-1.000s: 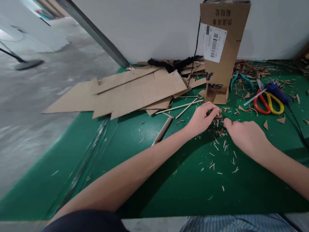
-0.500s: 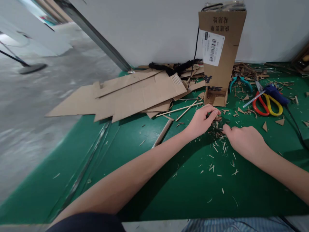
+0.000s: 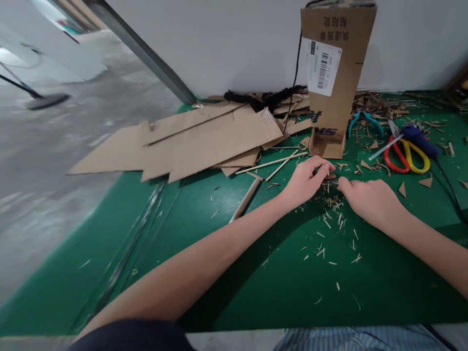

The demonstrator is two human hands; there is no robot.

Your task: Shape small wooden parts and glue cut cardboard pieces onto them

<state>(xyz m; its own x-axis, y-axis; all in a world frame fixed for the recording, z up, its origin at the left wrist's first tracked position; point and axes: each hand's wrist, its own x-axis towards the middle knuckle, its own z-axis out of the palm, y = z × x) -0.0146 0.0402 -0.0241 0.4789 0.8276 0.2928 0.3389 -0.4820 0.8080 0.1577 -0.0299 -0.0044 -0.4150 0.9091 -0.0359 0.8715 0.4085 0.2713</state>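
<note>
My left hand is closed, thumb against fingers, on a small brown rounded piece, apparently cardboard; most of it is hidden by the fingers. Just to its right, my right hand is closed round a small tool with a thin blade. Its handle is out of sight inside the fist. The blade's tip points left, close under the brown piece; whether they touch I cannot tell. Pale wood shavings and short stick bits lie on the green table below both hands.
A tall cardboard box stands behind my hands. Cardboard sheets, thin wooden sticks and a pale rod lie left. On the right are teal pliers, red-and-yellow scissors, a blue glue gun and cardboard scraps.
My right hand and the blade have moved a little away from me, up toward the brown piece. My left hand keeps its hold in nearly the same spot. The view has shifted slightly.
</note>
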